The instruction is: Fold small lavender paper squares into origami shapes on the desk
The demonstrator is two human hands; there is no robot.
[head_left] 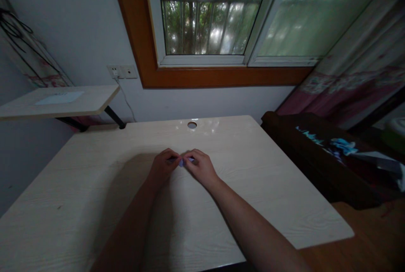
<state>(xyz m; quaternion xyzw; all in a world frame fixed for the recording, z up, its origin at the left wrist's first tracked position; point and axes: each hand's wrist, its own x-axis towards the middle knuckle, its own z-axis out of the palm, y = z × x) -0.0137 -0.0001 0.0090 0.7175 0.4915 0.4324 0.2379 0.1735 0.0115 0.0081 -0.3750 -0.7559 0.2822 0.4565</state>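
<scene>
Both hands meet fingertip to fingertip over the middle of the pale wood-grain desk (253, 204). Between them is a small light-purple piece (181, 163), perhaps folded paper; most of it is hidden by fingers, so its kind is unclear. My left hand (163, 165) pinches its left side with thumb and forefinger. From the right, my right hand (200, 165) is closed on it in the same way, thumb against the near side. The piece is just above or on the desktop; I cannot tell which.
A raised shelf (95, 96) on black legs stands at the back left, bearing a paper sheet (60, 98). A round cable hole (192, 125) lies near the desk's back edge. Right of the desk is dark brown furniture (303, 158) with cloth on it. A window (215, 14) is ahead.
</scene>
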